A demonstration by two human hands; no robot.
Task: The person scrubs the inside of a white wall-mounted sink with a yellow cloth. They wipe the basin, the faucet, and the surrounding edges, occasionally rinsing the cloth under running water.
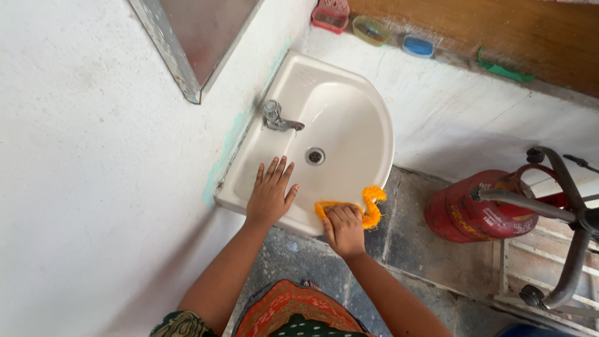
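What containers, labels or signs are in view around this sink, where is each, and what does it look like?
No signs or screens.
Gas cylinder: lying on the floor right of the sink, red with yellow lettering on its side.
Red basket-like holder: ledge above the sink.
Green-rimmed dish: beside it on the ledge.
Blue dish: further right on the ledge.

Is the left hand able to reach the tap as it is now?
Probably yes. The left hand lies flat on the sink rim, its fingers pointing toward the tap. Only bare basin lies between them. The right hand presses an orange cloth elsewhere.
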